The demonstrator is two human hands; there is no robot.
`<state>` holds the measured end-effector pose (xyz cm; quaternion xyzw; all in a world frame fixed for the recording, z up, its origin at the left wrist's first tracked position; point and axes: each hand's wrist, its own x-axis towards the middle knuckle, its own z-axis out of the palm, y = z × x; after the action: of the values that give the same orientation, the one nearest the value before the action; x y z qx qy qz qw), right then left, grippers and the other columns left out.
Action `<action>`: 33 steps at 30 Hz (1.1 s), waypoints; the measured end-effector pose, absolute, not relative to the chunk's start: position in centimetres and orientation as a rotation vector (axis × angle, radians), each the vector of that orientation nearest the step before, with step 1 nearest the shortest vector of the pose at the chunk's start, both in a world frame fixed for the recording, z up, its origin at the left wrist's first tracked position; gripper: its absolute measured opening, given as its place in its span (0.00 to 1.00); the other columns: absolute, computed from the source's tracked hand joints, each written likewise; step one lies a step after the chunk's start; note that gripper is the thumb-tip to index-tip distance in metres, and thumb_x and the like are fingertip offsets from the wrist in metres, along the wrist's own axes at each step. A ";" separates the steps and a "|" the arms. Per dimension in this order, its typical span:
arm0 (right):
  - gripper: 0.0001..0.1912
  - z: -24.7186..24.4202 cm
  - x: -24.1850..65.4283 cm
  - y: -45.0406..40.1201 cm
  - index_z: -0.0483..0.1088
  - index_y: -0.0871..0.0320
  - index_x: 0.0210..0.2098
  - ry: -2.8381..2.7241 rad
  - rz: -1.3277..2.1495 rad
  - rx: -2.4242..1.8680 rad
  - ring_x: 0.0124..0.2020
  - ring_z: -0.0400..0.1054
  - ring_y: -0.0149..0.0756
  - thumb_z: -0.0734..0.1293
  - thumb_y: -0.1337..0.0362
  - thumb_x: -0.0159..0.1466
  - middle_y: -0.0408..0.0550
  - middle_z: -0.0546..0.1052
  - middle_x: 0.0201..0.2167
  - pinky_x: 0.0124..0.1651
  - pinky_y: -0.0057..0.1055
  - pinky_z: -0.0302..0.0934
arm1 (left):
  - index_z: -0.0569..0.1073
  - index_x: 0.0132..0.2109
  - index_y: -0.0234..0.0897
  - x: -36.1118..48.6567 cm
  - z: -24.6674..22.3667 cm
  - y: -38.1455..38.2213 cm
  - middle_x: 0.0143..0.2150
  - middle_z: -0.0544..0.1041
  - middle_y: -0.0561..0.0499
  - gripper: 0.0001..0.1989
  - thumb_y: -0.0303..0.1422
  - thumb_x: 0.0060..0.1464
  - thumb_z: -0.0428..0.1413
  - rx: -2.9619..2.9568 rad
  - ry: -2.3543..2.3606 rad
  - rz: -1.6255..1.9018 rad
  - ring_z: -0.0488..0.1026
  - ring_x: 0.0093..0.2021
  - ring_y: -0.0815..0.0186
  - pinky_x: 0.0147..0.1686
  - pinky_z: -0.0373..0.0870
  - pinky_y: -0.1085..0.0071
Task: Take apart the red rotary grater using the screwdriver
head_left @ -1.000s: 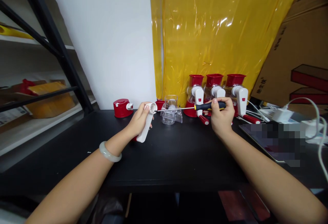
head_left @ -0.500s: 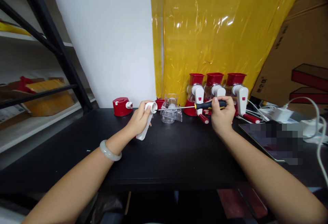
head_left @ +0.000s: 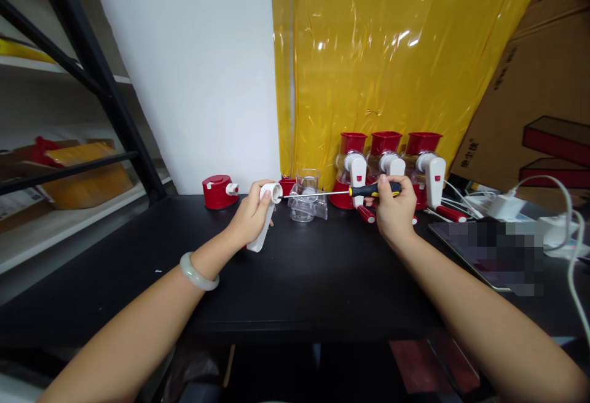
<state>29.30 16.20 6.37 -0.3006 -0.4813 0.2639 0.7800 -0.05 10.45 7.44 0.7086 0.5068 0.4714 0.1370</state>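
White crank [head_left: 260, 236] held against a screwdriver's tip

The crank is in the left hand [head_left: 250, 211], above the black surface [head_left: 322, 286], left of its middle and toward the far edge. The left fingers pinch it just below its round, open end; the right hand [head_left: 395, 211] curls its fingers around the handle of the screwdriver [head_left: 364, 190], thumb pressed along it. Whether the tip is seated inside the opening cannot be told.

If the shaft goes in at a slant, the tip could slip off the rim and jab the left fingers; a loose pinch could let the crank twist.

Counted: one crank in hand, one screwdriver, one red base [head_left: 216, 194] toward the far left corner, one clear housing [head_left: 302, 211] near the far edge, three assembled grinders [head_left: 386, 141] right of it, and one tablet [head_left: 474, 252] toward the right edge.
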 end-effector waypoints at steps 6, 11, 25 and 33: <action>0.20 6.3 29.5 16.5 0.63 0.55 0.35 -1.063 0.601 -0.683 0.17 0.69 0.29 0.71 0.48 0.57 0.37 0.72 0.24 0.19 0.26 0.66 | 0.58 0.61 0.38 -0.2 7.2 10.6 0.34 0.72 0.52 0.23 0.45 0.66 0.40 2.124 1.515 1.387 0.73 0.23 0.70 0.26 0.72 0.71; 0.19 6.5 30.0 16.5 0.66 0.55 0.36 -1.147 0.547 -0.693 0.20 0.71 0.31 0.71 0.48 0.57 0.40 0.73 0.27 0.21 0.28 0.69 | 0.58 0.60 0.38 -0.3 7.1 10.8 0.33 0.72 0.52 0.22 0.46 0.66 0.40 2.101 1.526 1.382 0.73 0.23 0.70 0.25 0.72 0.71; 0.21 6.4 30.7 17.3 0.64 0.55 0.34 -1.307 0.681 -0.672 0.12 0.63 0.27 0.65 0.42 0.61 0.35 0.68 0.16 0.15 0.23 0.57 | 0.60 0.54 0.41 -0.6 6.8 11.4 0.31 0.71 0.55 0.21 0.49 0.64 0.43 1.951 1.492 1.332 0.73 0.21 0.69 0.22 0.73 0.70; 0.19 5.7 30.7 18.4 0.63 0.53 0.37 -1.283 0.787 -0.704 0.14 0.65 0.31 0.68 0.46 0.59 0.36 0.70 0.19 0.16 0.27 0.59 | 0.60 0.53 0.41 -0.6 6.5 11.5 0.31 0.71 0.55 0.20 0.49 0.64 0.43 1.922 1.526 1.285 0.73 0.21 0.69 0.22 0.72 0.70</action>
<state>30.74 18.40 5.74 -0.3131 -0.5703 0.3497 0.6741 -0.59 11.49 6.49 0.6819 0.5414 0.4559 0.1846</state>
